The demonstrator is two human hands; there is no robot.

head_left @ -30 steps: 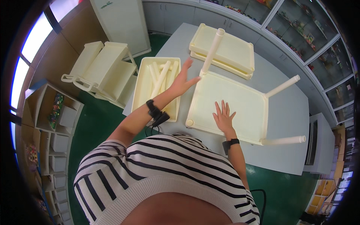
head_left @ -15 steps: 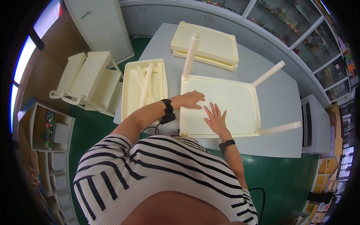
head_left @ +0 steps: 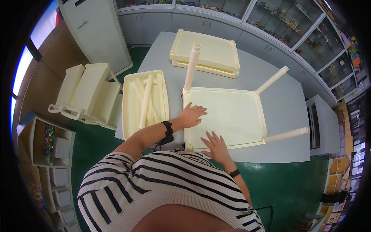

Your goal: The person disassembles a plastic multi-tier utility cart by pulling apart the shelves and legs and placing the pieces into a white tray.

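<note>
In front of me a cream plastic shelf tray [head_left: 232, 116] lies on the grey table, with three tubular legs standing up from its corners. One leg [head_left: 192, 67] rises at the far left corner, one [head_left: 272, 79] at the far right and one [head_left: 286, 135] at the near right. An empty round socket [head_left: 189, 147] shows at the near left corner. My left hand [head_left: 192, 115] rests with fingers apart over the tray's left rim. My right hand [head_left: 217, 146] lies spread over the near rim, holding nothing.
Left on the table [head_left: 288, 112] stands a cream tray [head_left: 126, 104] holding several loose tubes [head_left: 145, 102]. Stacked trays [head_left: 206, 48] lie at the back. A cream trolley [head_left: 87, 94] stands off the table's left side. A grey cabinet [head_left: 328, 125] is at the right.
The view has tipped, so the table sits lower in the picture. My left hand has moved to the left rim and my right hand back toward the near rim.
</note>
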